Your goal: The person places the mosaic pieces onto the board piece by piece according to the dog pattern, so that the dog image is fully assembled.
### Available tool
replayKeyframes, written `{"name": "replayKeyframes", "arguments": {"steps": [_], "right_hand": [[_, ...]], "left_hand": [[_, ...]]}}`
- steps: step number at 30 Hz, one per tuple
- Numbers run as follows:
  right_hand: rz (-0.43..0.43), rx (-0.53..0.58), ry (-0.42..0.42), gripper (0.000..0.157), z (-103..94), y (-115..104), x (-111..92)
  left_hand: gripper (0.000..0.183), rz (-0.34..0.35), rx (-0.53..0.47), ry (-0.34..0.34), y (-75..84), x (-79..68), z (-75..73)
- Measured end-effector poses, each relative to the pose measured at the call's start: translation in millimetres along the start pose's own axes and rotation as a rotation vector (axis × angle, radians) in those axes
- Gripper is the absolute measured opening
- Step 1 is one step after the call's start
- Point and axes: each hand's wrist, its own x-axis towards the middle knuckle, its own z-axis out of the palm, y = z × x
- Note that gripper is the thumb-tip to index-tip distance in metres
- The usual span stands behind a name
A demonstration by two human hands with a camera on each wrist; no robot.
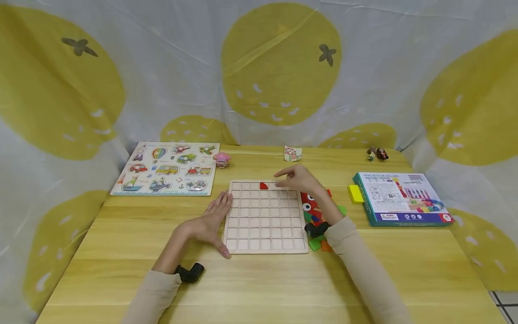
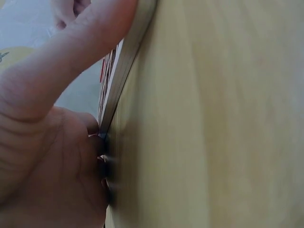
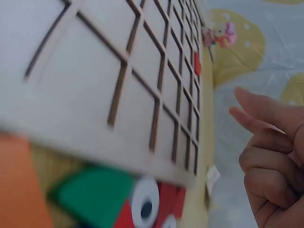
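Observation:
A pale wooden grid board [image 1: 265, 220] lies flat on the table, its small square cells in rows. One red quarter-circle tile [image 1: 264, 186] sits in a cell of the top row. My left hand [image 1: 210, 221] is spread along the board's left edge, thumb near the bottom corner; in the left wrist view the thumb [image 2: 71, 54] lies against the board's side. Above the top right of the board hovers my right hand [image 1: 301, 179], index finger and thumb extended with a gap between them and nothing held. Its other fingers [image 3: 270, 166] are curled in the right wrist view.
Colored tiles [image 1: 314, 245], some with printed eyes, lie right of the board, partly under my right forearm. A vehicle puzzle [image 1: 166, 168] and a pink toy [image 1: 221, 159] stand back left. Right are a yellow block [image 1: 355, 194], a boxed set [image 1: 404, 198] and small figures [image 1: 380, 154].

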Motion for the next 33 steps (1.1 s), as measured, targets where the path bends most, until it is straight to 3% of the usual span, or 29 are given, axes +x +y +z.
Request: {"name": "replayKeyframes", "arguments": {"steps": [7,12,16,23,33], "right_hand": [[0.056,-0.124,0.096,0.029,-53.3,38.0,-49.2],[0.181,-0.170,0.121,0.029,-73.1,62.0,-78.6],[0.240,-0.157,0.114,0.029,-76.2,67.4,-91.0],[0.276,-0.152,0.133,0.032,-72.7,64.1,-93.1],[0.263,-0.039,0.145,0.040,-64.7,78.0,-88.6]], "left_hand": [[0.156,0.010,0.001,0.002,-1.4,-0.2,2.6],[0.157,0.016,0.017,-0.001,-0.1,3.8,1.8],[0.158,0.005,0.013,0.001,-0.3,3.0,-0.6],[0.157,0.016,0.011,0.011,-1.7,1.8,-0.4],[0.156,0.014,-0.008,0.005,-2.9,-2.0,-0.4]]}}
